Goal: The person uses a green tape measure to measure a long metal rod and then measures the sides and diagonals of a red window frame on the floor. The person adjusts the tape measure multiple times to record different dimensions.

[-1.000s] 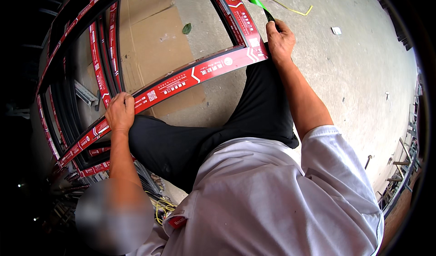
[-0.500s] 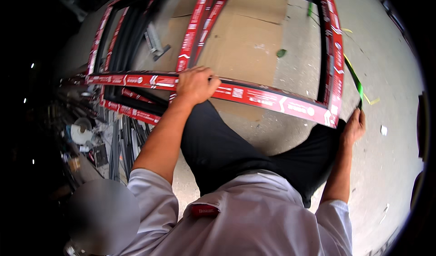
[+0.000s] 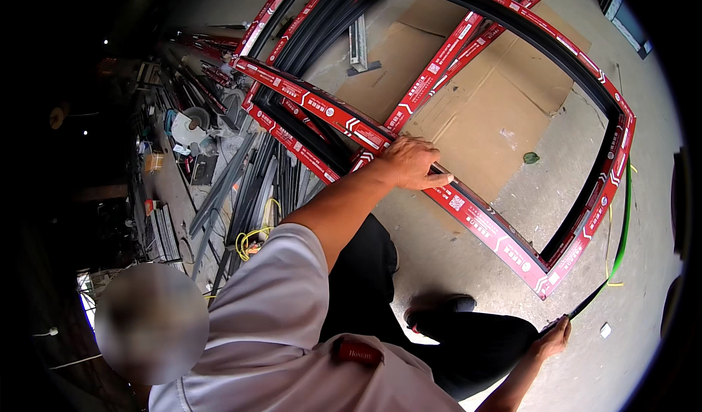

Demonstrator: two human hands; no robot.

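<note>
A large rectangular window frame (image 3: 504, 240), dark inside and covered with red printed film, is held tilted in front of me. My left hand (image 3: 413, 165) grips its near bar, fingers over the top edge. Low on the right, my right hand (image 3: 553, 339) pinches the end of a long thin strip (image 3: 624, 236), black near my fingers and green further up. The strip bends upward beside the frame's right corner. Part of it passes behind the frame's right side, so where it ends is hidden.
Flattened cardboard (image 3: 468, 138) lies on the concrete floor beneath the frame. More red-filmed bars (image 3: 431, 79) cross behind it. At left are dark metal profiles (image 3: 252, 185), a saw with a round disc (image 3: 189, 127) and a yellow cord (image 3: 252, 242). A green leaf (image 3: 531, 157) lies on the floor.
My view has turned, so the frame now sits further right and more slanted. Both hands keep their holds; the right one appears lower, with the strip stretched longer beside the frame.
</note>
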